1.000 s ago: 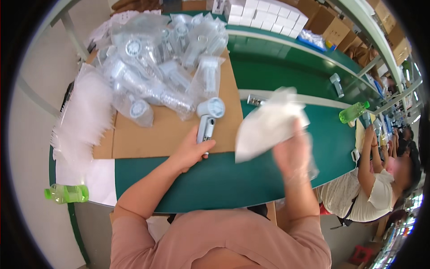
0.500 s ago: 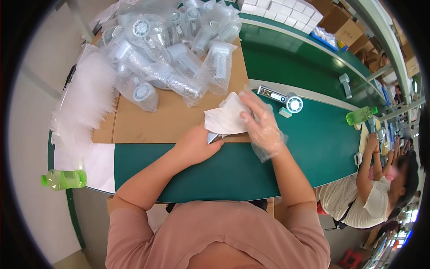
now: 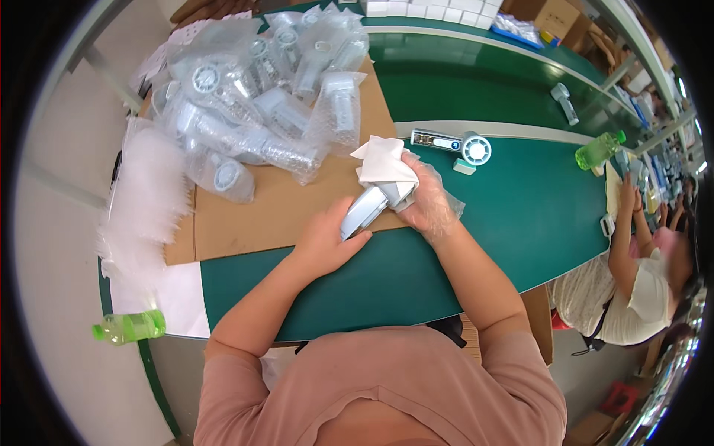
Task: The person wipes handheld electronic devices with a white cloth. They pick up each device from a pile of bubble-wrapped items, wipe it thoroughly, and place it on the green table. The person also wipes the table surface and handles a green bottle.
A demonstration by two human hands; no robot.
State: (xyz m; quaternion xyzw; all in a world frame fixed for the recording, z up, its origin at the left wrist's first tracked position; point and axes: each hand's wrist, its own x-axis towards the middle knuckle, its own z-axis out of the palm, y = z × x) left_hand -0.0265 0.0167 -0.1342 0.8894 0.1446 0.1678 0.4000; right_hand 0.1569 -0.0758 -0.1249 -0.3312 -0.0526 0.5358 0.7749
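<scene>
My left hand grips the handle of a pale blue-grey handheld fan, tilted up and to the right. A white cloth is wrapped over the fan's head. My right hand, in a loose clear plastic glove, presses the cloth against that head; its fingertips are partly hidden behind the cloth. Right of it, a second handheld fan lies on the green table, with a small white-and-teal block beside it.
Bubble-wrapped fans are heaped on a cardboard sheet. Flat clear bags lie at the left. Green bottles stand out at both ends. Beyond a raised edge runs a green belt carrying another fan. A co-worker sits right.
The fan has come up into view between my hands. My right hand has gone from lying over the cloth to wrapping it round the fan's head. The view has shifted slightly.
</scene>
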